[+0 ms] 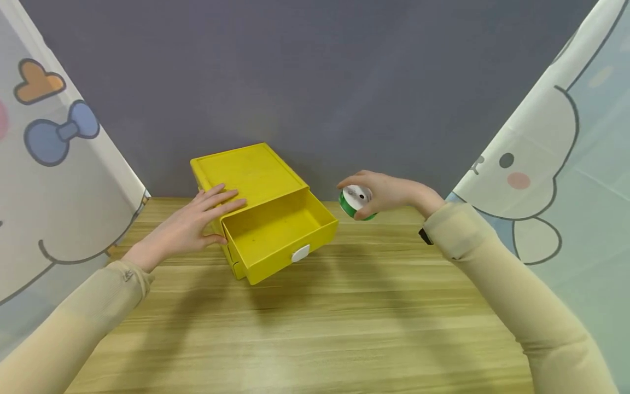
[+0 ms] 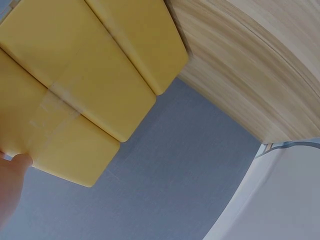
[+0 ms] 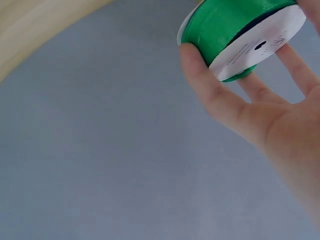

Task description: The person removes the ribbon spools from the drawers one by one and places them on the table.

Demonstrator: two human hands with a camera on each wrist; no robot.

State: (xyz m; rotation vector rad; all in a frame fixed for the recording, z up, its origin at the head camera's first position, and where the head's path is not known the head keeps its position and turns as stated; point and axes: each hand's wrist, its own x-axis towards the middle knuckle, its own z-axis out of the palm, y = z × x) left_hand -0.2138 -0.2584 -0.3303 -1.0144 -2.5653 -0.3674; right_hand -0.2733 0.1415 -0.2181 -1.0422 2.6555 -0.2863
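Observation:
A yellow drawer cabinet (image 1: 246, 169) stands on the table, its top drawer (image 1: 290, 254) pulled out and bare inside. On the drawer's front is a white handle (image 1: 301, 253). My left hand (image 1: 194, 221) rests on the cabinet's top near the left front corner, fingers spread and thumb against the side. In the left wrist view, that thumb (image 2: 12, 187) touches the yellow side. Right of the drawer, my right hand (image 1: 386, 192) grips a spool of green ribbon (image 1: 348, 207) by its edge, above the table. The right wrist view shows the spool's white printed face (image 3: 257, 45).
The wood-grain table (image 1: 315, 339) runs up to a grey back panel (image 1: 315, 82). Cartoon-print cloth hangs at the left (image 1: 64, 208) and the right (image 1: 536, 164). A small black item (image 1: 425, 236) shows at the right cuff.

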